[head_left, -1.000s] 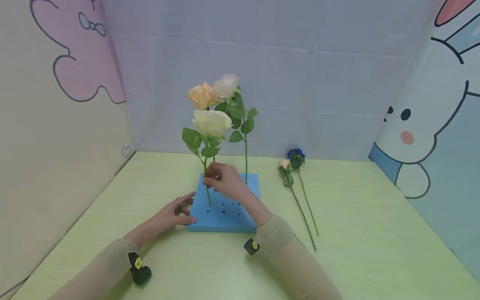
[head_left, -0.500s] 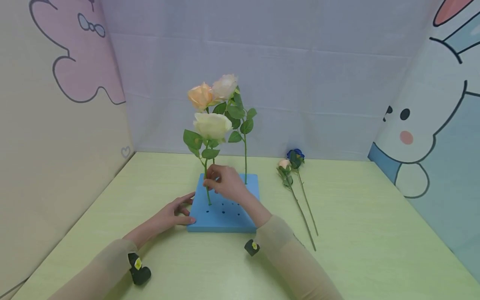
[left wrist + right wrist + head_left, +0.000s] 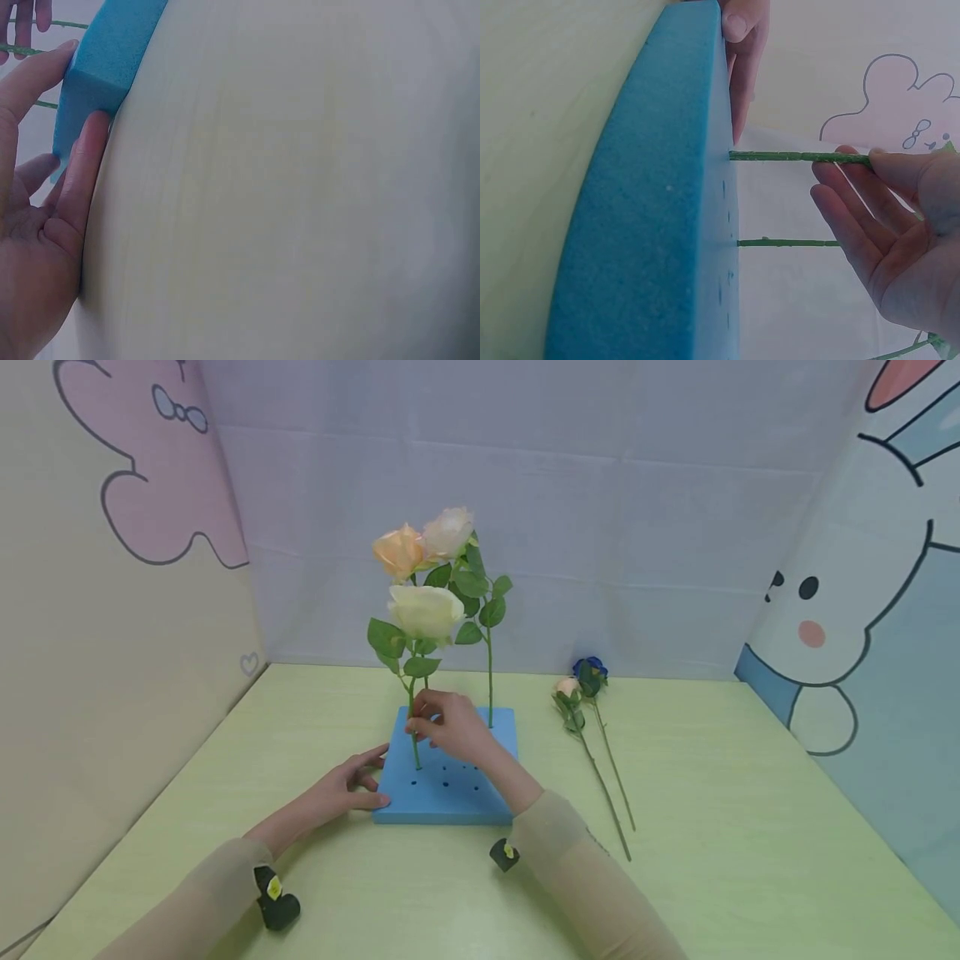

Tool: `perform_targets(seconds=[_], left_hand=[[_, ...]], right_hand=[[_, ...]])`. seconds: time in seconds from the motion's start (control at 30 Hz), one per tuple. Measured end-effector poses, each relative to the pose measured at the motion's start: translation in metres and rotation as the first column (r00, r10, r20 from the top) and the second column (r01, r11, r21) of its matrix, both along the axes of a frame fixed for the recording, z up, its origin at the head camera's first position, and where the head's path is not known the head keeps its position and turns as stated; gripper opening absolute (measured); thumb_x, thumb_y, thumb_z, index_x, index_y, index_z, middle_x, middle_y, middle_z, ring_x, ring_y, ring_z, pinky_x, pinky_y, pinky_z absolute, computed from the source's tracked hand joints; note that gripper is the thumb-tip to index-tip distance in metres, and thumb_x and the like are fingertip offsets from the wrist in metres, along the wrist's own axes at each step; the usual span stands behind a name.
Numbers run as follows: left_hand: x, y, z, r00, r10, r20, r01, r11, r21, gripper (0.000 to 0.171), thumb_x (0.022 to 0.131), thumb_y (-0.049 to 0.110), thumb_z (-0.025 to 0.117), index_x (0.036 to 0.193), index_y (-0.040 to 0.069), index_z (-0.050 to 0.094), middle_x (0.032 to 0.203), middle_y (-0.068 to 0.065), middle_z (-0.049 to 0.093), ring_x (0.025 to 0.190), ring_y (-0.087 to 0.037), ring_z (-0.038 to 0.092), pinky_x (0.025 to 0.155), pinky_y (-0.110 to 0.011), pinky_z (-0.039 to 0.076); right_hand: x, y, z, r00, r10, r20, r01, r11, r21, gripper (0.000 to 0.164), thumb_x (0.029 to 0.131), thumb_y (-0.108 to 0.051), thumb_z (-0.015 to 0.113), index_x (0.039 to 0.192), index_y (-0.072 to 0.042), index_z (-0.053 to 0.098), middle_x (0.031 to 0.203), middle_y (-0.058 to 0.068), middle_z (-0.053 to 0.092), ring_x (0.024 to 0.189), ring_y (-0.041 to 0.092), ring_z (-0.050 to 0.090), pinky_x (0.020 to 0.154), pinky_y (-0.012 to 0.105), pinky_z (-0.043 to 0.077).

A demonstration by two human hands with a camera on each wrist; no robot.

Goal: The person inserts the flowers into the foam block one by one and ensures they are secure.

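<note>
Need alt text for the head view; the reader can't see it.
A person's right grip pinches the stem of a white rose standing in a blue block, while the left grip touches the block's left side. A peach rose and a pale pink rose rise behind; a pale rose and a blue rose lie on the table to the right.

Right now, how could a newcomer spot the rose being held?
On the pale green table sits a blue block. From its left half rises a creamy white rose, its stem pinched by the right hand. Its bloom appears lower than the peach rose and pinkish-white rose behind it.
</note>
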State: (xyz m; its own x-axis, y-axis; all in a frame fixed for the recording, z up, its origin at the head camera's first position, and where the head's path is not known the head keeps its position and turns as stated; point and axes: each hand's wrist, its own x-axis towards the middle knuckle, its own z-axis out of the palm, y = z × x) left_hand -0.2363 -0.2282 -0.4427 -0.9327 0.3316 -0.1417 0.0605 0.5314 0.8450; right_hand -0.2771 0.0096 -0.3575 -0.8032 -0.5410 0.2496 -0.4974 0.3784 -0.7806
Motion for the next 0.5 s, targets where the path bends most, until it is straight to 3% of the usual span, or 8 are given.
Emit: perform_targets(seconds=[0.5], left_hand=[[-0.0002, 0.0008, -0.0002, 1.0, 0.003, 0.006, -0.003, 1.0, 0.003, 0.088, 0.086, 0.035, 0.075, 0.157, 0.019, 0.025, 0.149, -0.016, 0.042, 0.111, -0.024, 0.052, 0.088, -0.033, 0.043]], right_hand=[[-0.0011, 0.0001, -0.0027, 1.0, 0.011, 0.004, -0.011, 1.0, 0.013, 0.008, 0.099, -0.014, 0.059, 0.095, -0.008, 0.059, 0.101, 0.012, 0.076, 0.086, 0.032, 0.074, 0.064, 0.029, 0.058]])
